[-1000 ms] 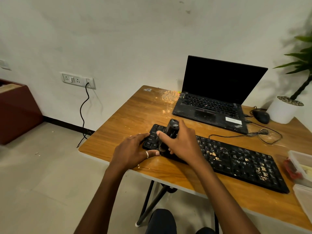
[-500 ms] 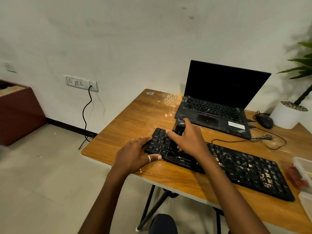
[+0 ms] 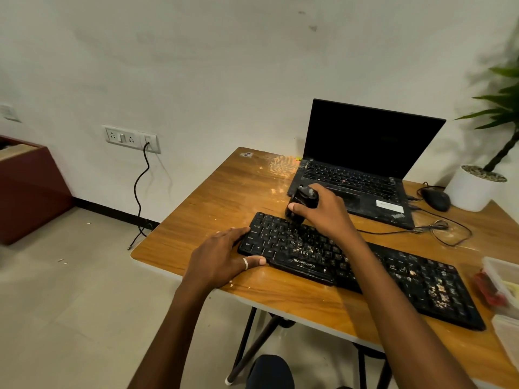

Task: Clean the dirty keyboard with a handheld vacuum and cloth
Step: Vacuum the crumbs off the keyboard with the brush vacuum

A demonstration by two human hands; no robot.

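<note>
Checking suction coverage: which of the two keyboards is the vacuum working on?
The standalone black keyboard at the front, crumb-strewn, steadied by the left hand. The right hand holds the vacuum over it, not the laptop.

Table (image 3: 224,192) glossy wood-grain; keyboard (image 3: 365,265) matt black plastic, crumb-speckled; vacuum (image 3: 302,203) black plastic.

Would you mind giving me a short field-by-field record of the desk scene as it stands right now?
surface: wooden table
keyboard: black, lying flat, crumbs mostly on its middle and right keys
left hand: resting on the keyboard's left end, ring on one finger
right hand: gripping a black handheld vacuum at the keyboard's upper left keys
laptop: open, screen dark, behind the keyboard
mouse: right of the laptop
potted plant: far right corner
cloth: cannot identify one
</note>
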